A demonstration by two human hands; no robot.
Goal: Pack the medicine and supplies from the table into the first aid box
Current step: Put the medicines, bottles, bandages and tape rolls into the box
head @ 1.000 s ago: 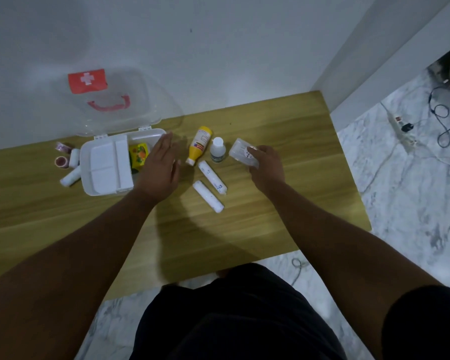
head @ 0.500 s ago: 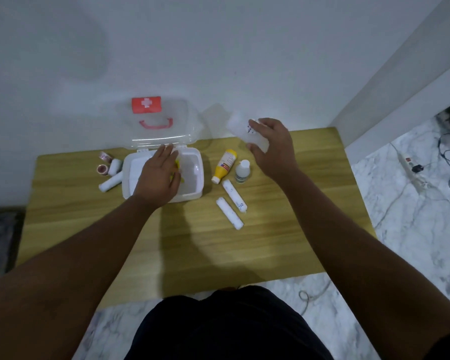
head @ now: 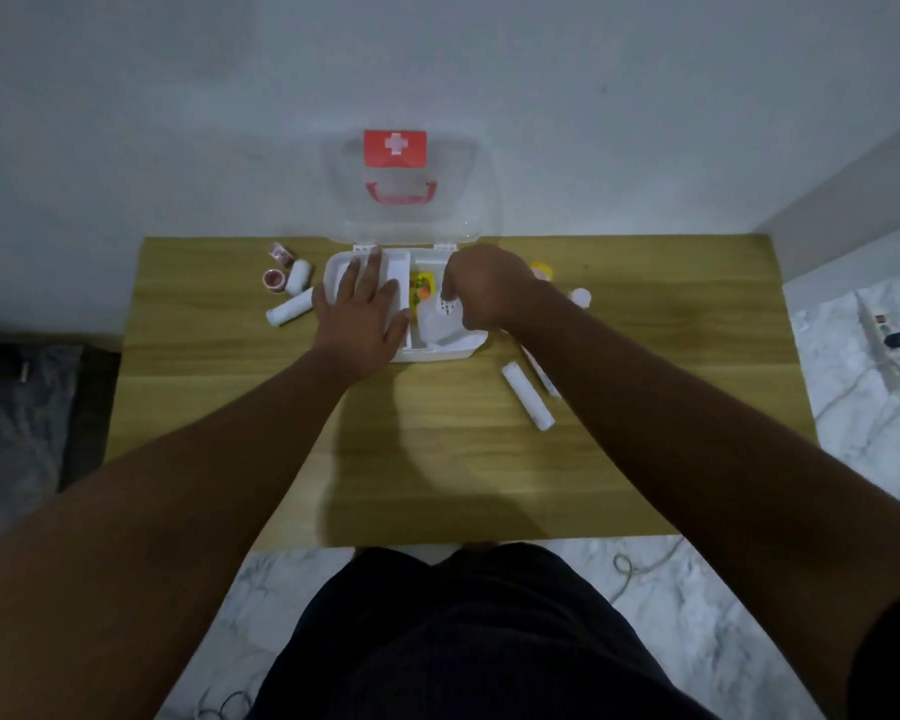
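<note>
An open first aid box is set on a wooden surface. The left hand is laid flat on its tray, fingers spread; a clear packet is pinched inside by the right hand.

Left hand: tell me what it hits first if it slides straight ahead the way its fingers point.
Probably the open clear lid behind the first aid box. The left hand lies flat on the box's white tray, fingers pointing toward the wall; depth is unclear.
</note>
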